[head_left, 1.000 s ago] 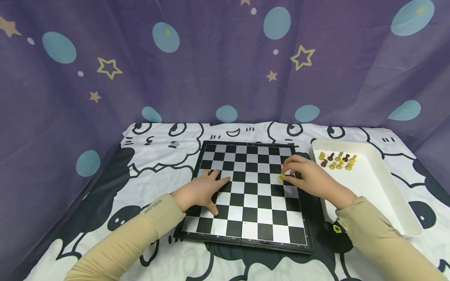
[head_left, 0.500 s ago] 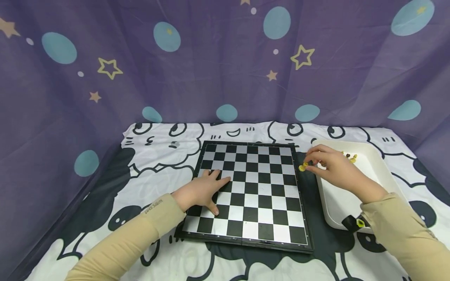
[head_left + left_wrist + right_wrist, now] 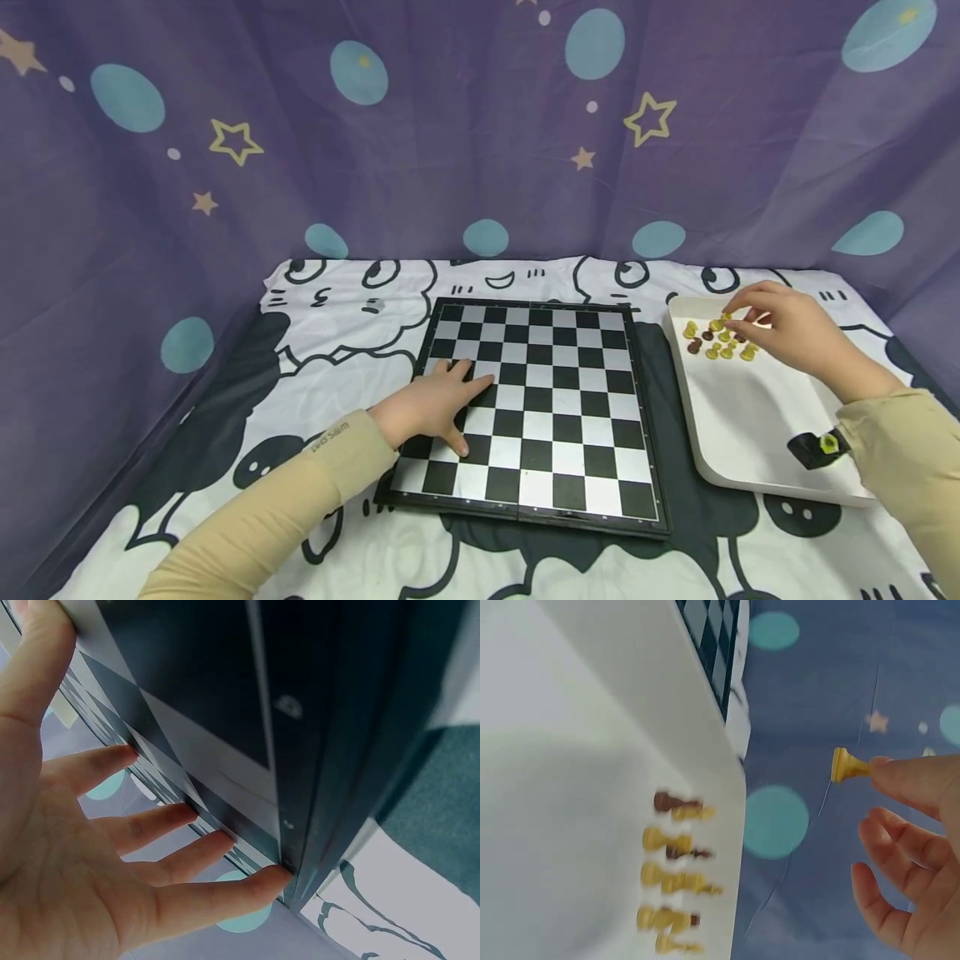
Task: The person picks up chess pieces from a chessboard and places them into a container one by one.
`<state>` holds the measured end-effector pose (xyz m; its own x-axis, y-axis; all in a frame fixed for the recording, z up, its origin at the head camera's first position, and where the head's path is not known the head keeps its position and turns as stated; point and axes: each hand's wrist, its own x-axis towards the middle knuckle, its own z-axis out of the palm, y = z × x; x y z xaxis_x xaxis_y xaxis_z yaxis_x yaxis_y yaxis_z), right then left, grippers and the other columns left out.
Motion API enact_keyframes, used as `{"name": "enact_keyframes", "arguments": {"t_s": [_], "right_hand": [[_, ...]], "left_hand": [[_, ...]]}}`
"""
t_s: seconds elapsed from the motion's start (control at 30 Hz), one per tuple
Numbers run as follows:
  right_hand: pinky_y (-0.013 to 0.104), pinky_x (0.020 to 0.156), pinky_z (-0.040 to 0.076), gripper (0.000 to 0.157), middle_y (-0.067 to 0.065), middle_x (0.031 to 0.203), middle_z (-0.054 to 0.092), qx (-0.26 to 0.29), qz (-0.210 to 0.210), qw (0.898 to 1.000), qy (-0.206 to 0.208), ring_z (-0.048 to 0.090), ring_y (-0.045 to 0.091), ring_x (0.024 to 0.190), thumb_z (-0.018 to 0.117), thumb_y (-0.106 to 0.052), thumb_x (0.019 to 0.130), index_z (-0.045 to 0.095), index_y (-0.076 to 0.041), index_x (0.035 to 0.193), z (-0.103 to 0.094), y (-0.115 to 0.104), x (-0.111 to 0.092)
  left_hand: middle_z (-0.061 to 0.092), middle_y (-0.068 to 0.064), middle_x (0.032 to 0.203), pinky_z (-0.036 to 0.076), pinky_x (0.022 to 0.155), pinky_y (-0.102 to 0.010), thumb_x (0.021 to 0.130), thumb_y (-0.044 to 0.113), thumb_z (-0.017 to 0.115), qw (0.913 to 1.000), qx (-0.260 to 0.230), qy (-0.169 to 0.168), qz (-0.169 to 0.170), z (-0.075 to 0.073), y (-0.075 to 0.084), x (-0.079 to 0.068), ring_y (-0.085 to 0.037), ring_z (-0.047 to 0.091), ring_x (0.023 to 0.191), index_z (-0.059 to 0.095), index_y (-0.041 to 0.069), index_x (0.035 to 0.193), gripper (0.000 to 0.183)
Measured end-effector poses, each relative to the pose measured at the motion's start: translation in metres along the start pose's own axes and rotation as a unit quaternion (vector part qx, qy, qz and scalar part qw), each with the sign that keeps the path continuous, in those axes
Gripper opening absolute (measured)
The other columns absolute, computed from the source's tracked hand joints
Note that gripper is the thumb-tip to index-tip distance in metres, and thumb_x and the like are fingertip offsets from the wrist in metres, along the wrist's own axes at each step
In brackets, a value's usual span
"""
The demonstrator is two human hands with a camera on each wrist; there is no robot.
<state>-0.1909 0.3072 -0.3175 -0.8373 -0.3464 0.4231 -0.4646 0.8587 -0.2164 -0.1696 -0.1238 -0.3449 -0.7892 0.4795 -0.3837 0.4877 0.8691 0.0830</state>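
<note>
Over the far end of a white tray, my right hand pinches a yellow chess piece between thumb and fingertips. Its base and stem show in the right wrist view, while the fingers cover its top. Below, several yellow and dark brown chess pieces stand in the tray. My left hand lies on the left side of a black-and-white chessboard, fingers spread. The left wrist view has those straight fingertips touching the squares and the border of the board.
The tray stands just right of the chessboard, its raised wall facing the board. A cartoon-print cloth lies under both. Behind hangs a purple curtain with stars and teal spots.
My right hand has moved right, from the chessboard's right side to over the tray, carrying the yellow chess piece off the board. The left hand has stayed put.
</note>
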Motion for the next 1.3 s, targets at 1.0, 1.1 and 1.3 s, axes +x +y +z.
{"name": "enact_keyframes", "arguments": {"t_s": [1.0, 1.1, 1.3], "right_hand": [[0.057, 0.086, 0.032, 0.013, 0.036, 0.097, 0.06, -0.028, 0.1, 0.991, -0.082, 0.052, 0.049, 0.093, 0.068, -0.002, 0.078, 0.069, 0.005, 0.089, 0.018, 0.082, -0.029], [0.054, 0.084, 0.03, 0.012, 0.034, 0.097, 0.061, -0.04, 0.091, 0.992, -0.082, 0.053, 0.047, 0.093, 0.069, -0.002, 0.076, 0.07, 0.003, 0.087, 0.022, 0.084, -0.031], [0.055, 0.076, 0.03, 0.014, 0.035, 0.105, 0.058, -0.044, 0.121, 0.986, -0.107, 0.046, 0.047, 0.094, 0.068, -0.005, 0.077, 0.071, 0.002, 0.089, 0.026, 0.082, -0.033]], "left_hand": [[0.027, -0.02, 0.151, 0.046, 0.093, -0.053, 0.06, 0.046, 0.084, 1.0, 0.002, -0.001, -0.006, 0.001, 0.0, 0.002, -0.045, 0.027, 0.135, 0.032, 0.019, 0.149, 0.107], [0.027, -0.02, 0.151, 0.046, 0.094, -0.053, 0.06, 0.047, 0.084, 0.9999, 0.006, -0.002, -0.008, 0.002, 0.0, 0.002, -0.045, 0.027, 0.135, 0.032, 0.02, 0.149, 0.106], [0.026, -0.019, 0.152, 0.046, 0.094, -0.053, 0.06, 0.048, 0.084, 0.9999, 0.011, -0.005, -0.01, 0.003, 0.0, 0.003, -0.045, 0.027, 0.135, 0.032, 0.021, 0.149, 0.106]]}}
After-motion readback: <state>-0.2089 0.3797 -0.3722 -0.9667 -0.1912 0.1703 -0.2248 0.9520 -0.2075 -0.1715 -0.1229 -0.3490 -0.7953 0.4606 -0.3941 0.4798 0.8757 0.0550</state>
